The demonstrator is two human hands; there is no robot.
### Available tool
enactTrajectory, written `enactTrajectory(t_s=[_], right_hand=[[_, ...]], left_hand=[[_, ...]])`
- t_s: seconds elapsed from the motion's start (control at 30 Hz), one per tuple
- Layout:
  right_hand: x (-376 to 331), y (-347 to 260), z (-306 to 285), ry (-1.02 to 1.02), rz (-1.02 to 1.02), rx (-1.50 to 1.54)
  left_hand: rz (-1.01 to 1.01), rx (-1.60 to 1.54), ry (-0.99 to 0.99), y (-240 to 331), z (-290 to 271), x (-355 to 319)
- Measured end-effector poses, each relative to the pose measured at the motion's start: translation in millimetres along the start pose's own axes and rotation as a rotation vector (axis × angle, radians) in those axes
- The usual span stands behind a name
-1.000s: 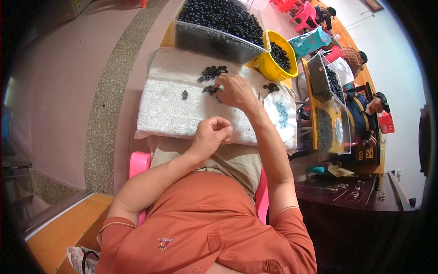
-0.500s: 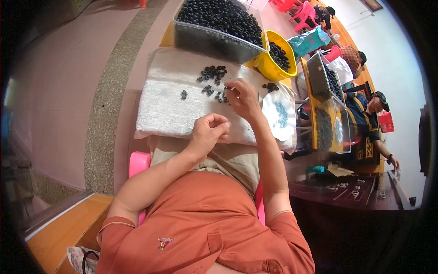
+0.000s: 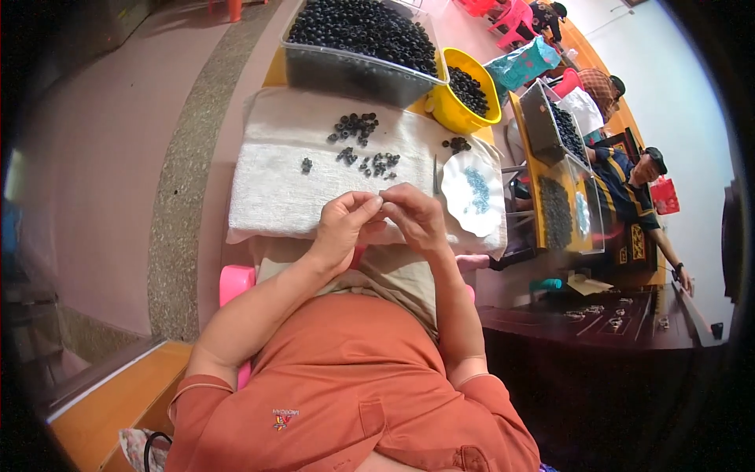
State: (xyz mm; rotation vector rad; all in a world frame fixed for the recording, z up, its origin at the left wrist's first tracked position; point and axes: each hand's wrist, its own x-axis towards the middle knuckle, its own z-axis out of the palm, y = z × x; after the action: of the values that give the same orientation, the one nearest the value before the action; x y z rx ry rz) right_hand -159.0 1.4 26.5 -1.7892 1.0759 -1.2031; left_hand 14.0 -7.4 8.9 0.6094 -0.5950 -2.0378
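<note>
My left hand (image 3: pixel 346 228) and my right hand (image 3: pixel 417 220) meet above the near part of a white towel (image 3: pixel 271 181). Both are closed in a pinch, fingertips together; whatever is between them is too small or hidden to make out. Just beyond lie loose groups of small black ring-like parts: a larger cluster (image 3: pixel 354 128), a nearer cluster (image 3: pixel 379 164) and a little group (image 3: pixel 307 165) to the left. Right of my right hand sits a white scalloped plate (image 3: pixel 491 216) bearing small pale-blue pieces (image 3: pixel 477 189). A thin dark tool (image 3: pixel 436 173) lies beside the plate.
At the far edge stand a clear bin (image 3: pixel 354 79) full of black parts and a yellow basin (image 3: pixel 450 114) of them. More black parts (image 3: pixel 456 145) lie near the plate. To the right are other bins (image 3: pixel 570 204) and a person (image 3: pixel 625 177) in a dark cap.
My right hand has come back from the black parts toward me and now touches my left hand's fingertips. The left hand stays nearly in place. The view has shifted slightly.
</note>
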Motion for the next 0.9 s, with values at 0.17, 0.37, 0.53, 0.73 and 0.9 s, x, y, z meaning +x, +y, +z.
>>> enactTrajectory(t_s=[0.17, 0.37, 0.53, 0.73, 0.9], right_hand=[[-2, 6, 5, 0.078, -0.106, -0.158], [-5, 7, 0, 0.072, -0.098, -0.146], [-10, -3, 4, 0.046, -0.025, -0.057], [-18, -17, 1, 0.036, 0.056, -0.087], [-32, -32, -29, 0.106, 0.047, -0.344]], left_hand=[[-0.031, -0.006, -0.010, 1, -4, 2], [-0.055, 0.010, -0.046, 5, -3, 3], [-0.108, 0.002, -0.042, 16, 4, -3], [-0.122, 0.038, -0.072, 15, 9, -4], [-0.121, 0.115, -0.036, 9, 2, -1]])
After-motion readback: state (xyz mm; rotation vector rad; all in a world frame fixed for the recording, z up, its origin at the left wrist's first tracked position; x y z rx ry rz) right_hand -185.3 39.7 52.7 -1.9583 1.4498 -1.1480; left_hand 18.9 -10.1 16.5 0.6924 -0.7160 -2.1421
